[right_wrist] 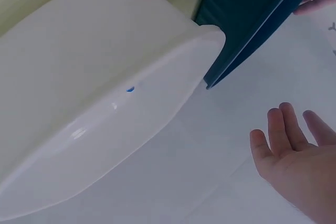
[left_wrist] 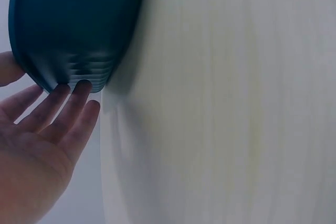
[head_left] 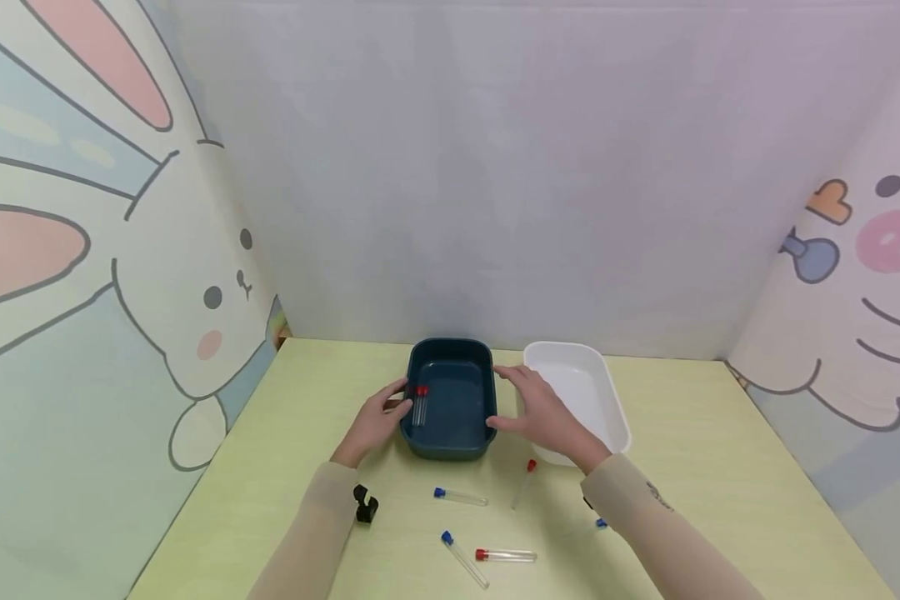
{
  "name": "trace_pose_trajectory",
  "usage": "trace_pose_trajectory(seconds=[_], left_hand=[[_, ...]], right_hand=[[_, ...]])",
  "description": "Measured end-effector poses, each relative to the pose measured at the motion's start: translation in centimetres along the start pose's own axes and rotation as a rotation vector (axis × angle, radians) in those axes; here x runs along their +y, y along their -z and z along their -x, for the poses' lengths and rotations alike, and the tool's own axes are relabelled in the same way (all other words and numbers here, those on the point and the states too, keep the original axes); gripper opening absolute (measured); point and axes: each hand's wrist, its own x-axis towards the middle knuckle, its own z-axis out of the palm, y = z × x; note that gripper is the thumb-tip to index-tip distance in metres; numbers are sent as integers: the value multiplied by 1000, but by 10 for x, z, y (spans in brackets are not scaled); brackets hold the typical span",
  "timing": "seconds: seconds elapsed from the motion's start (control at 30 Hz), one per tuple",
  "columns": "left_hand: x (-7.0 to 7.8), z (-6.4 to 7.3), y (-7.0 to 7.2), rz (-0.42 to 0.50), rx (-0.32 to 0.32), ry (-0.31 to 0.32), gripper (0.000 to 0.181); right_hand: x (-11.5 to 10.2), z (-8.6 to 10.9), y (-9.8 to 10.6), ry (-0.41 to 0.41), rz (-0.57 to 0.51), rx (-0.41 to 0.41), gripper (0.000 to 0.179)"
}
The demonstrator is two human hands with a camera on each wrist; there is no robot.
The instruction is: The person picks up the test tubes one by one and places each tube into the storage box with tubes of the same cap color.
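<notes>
A dark teal bin [head_left: 453, 387] stands on the table, with red-capped test tubes [head_left: 420, 407] lying along its left side. My left hand [head_left: 373, 423] is at the bin's left wall. In the left wrist view its fingers [left_wrist: 79, 103] are extended and parted, with the tips at the bin's outer wall [left_wrist: 73, 19]. On the other side, my right hand [head_left: 536, 408] reaches over the gap between the bins, thumb and forefinger spread by the right rim. From the right wrist view, its fingers [right_wrist: 283, 129] are loosely bent and hold nothing.
A white bin [head_left: 607, 408] stands at right. Nearer lie blue-capped tubes [head_left: 461, 497] [head_left: 467, 562], red-capped tubes [head_left: 506, 556] [head_left: 523, 485] and a black bracket-like piece [head_left: 366, 506]. A blue cap [head_left: 601, 523] shows by the right sleeve. A pale curtain [head_left: 495, 167] hangs behind.
</notes>
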Motion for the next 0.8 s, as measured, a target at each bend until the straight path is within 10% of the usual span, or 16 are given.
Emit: trace_pose_trajectory(seconds=[0.8], left_hand=[[1, 4, 2, -50, -2, -12, 55]], right_hand=[[8, 69, 6, 16, 35, 116, 71]])
